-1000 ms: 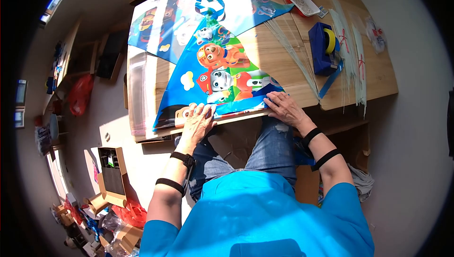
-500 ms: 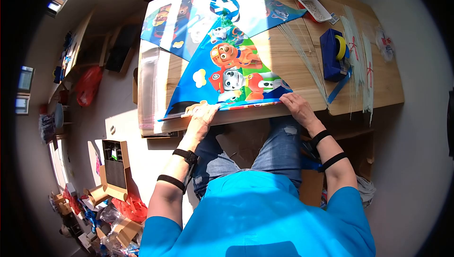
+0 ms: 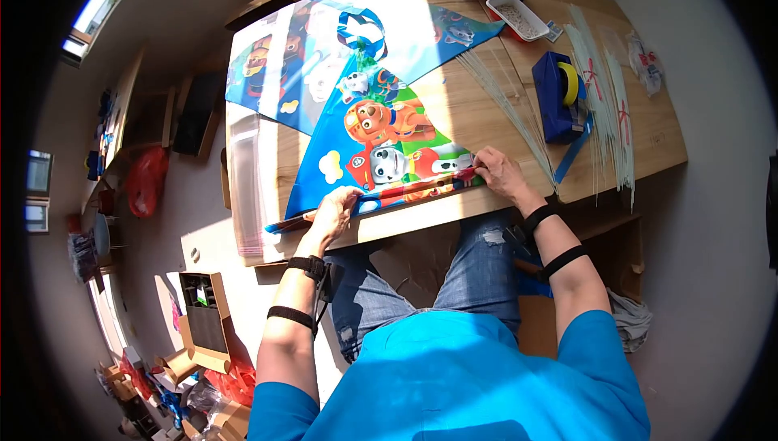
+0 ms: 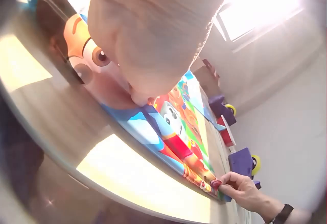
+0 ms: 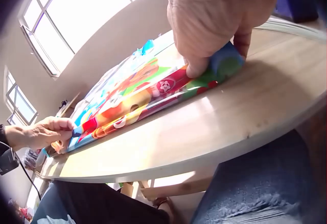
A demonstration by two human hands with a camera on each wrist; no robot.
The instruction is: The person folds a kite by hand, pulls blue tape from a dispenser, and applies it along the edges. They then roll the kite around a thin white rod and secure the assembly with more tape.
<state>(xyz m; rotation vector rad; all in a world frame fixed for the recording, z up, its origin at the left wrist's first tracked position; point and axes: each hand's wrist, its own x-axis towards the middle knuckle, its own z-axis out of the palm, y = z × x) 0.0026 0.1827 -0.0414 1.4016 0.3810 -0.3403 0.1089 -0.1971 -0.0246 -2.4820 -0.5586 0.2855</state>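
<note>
A blue triangular printed sheet [image 3: 389,137] with cartoon dogs lies on the wooden table, its near edge rolled into a narrow band. At the left part of that band, the left hand [image 3: 332,216] pinches it between thumb and fingers. The right hand [image 3: 504,175] pinches the band's right end; in the right wrist view the thumb and fingers of the right hand [image 5: 219,20] close round the rolled end [image 5: 225,63]. Seen in the left wrist view, the left hand [image 4: 148,35] covers part of the sheet. The sheet's far tip is gathered below a ribbon loop [image 3: 361,29].
Another printed sheet [image 3: 267,68] lies behind at the left. Blue tape dispensers [image 3: 557,96], a white tray [image 3: 519,18] and bundles of thin white sticks [image 3: 622,129] stand or lie on the right. Clear plastic [image 3: 247,173] lies along the left edge.
The near edge has been rolled up into a band and lifted away from the table's front edge. Both hands have closed round it, the right moving slightly farther from the body.
</note>
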